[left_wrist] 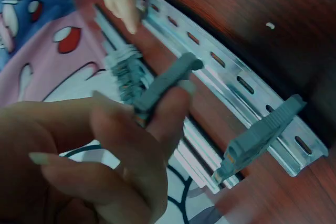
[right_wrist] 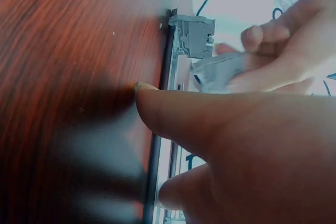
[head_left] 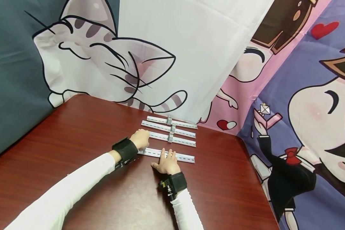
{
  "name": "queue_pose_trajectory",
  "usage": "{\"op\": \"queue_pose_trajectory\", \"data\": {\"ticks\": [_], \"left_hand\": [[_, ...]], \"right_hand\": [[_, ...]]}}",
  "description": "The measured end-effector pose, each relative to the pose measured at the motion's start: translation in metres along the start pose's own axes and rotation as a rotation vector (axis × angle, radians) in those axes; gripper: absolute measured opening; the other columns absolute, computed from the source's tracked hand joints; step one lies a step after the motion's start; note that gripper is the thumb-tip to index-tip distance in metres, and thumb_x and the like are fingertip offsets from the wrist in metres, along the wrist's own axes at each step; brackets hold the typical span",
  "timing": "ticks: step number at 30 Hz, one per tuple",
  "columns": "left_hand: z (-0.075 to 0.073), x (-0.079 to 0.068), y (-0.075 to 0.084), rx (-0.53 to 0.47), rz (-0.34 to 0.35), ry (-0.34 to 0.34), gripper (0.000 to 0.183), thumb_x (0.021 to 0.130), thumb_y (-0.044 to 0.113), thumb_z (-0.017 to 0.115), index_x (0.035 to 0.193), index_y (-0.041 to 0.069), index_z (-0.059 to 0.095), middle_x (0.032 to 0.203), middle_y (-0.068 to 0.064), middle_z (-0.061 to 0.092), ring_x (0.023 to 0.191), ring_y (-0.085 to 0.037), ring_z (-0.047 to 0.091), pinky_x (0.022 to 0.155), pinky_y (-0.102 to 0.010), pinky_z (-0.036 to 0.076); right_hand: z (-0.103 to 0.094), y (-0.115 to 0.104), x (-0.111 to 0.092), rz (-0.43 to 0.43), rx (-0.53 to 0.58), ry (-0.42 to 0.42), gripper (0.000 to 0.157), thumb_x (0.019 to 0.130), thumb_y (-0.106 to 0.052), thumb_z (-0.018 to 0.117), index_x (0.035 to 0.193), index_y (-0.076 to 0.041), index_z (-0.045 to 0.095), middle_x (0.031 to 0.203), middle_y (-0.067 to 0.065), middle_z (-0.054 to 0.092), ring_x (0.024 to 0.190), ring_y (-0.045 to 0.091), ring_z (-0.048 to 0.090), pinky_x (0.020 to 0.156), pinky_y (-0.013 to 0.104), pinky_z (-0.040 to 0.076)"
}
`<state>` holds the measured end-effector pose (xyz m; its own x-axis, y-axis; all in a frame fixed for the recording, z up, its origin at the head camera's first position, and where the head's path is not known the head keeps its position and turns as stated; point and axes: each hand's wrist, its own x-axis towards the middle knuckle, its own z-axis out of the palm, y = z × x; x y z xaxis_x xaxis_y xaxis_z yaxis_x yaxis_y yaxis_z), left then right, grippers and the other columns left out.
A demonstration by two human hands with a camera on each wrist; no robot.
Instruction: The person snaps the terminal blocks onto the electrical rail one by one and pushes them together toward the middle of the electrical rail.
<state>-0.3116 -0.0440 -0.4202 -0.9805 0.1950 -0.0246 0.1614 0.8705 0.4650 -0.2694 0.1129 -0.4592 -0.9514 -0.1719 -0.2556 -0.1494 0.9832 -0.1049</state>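
My left hand (head_left: 140, 138) pinches a grey DIN-rail terminal block (left_wrist: 165, 82) between thumb and fingers, just above the nearest slotted metal DIN rail (head_left: 185, 158). A second grey terminal block (left_wrist: 262, 132) sits across that rail near its left end; the right wrist view shows this mounted block (right_wrist: 194, 35) close beside the held one (right_wrist: 218, 72). Fingers spread, my right hand (head_left: 168, 164) rests over the middle of the same rail, with the thumb (right_wrist: 173, 111) stretched out along its near side.
Behind the near rail lie three more rails, roughly parallel: a closer one (head_left: 184, 141), a middle one (head_left: 155, 126) and the farthest (head_left: 158, 119). Each carries grey terminal blocks (head_left: 170, 137) around its middle. The brown table (head_left: 103, 118) meets a printed cloth (head_left: 212, 48) at the back.
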Motion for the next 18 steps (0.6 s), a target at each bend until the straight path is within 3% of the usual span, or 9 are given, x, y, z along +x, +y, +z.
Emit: {"op": "queue_pose_trajectory", "data": {"ticks": [6, 15, 18], "left_hand": [[0.006, 0.017, -0.003, 0.088, -0.022, -0.04, 0.009, 0.077, -0.003, 0.061, 0.083, -0.002, 0.067, 0.092, -0.02, 0.069, 0.07, -0.027, 0.06, 0.055, -0.033, 0.047], [0.003, 0.015, -0.004, 0.071, -0.058, -0.052, 0.011, 0.078, -0.002, 0.058, 0.085, -0.002, 0.067, 0.086, -0.018, 0.067, 0.065, -0.027, 0.06, 0.046, -0.027, 0.042], [0.004, 0.013, -0.004, 0.064, -0.082, -0.079, 0.011, 0.081, 0.0, 0.058, 0.088, -0.001, 0.066, 0.09, -0.017, 0.066, 0.068, -0.027, 0.059, 0.048, -0.029, 0.044]], "right_hand": [[0.0, -0.002, -0.001, 0.003, 0.013, -0.004, 0.085, 0.092, -0.053, 0.056, 0.153, -0.005, 0.022, 0.156, 0.027, 0.022, 0.146, 0.043, 0.019, 0.116, 0.049, 0.025], [0.003, -0.001, 0.005, 0.019, -0.027, -0.016, 0.082, 0.093, -0.054, 0.052, 0.153, -0.006, 0.021, 0.157, 0.025, 0.02, 0.147, 0.042, 0.017, 0.117, 0.047, 0.023], [0.004, -0.001, 0.004, 0.025, -0.03, -0.012, 0.083, 0.094, -0.055, 0.05, 0.153, -0.006, 0.02, 0.157, 0.026, 0.019, 0.147, 0.042, 0.016, 0.117, 0.047, 0.023]]}}
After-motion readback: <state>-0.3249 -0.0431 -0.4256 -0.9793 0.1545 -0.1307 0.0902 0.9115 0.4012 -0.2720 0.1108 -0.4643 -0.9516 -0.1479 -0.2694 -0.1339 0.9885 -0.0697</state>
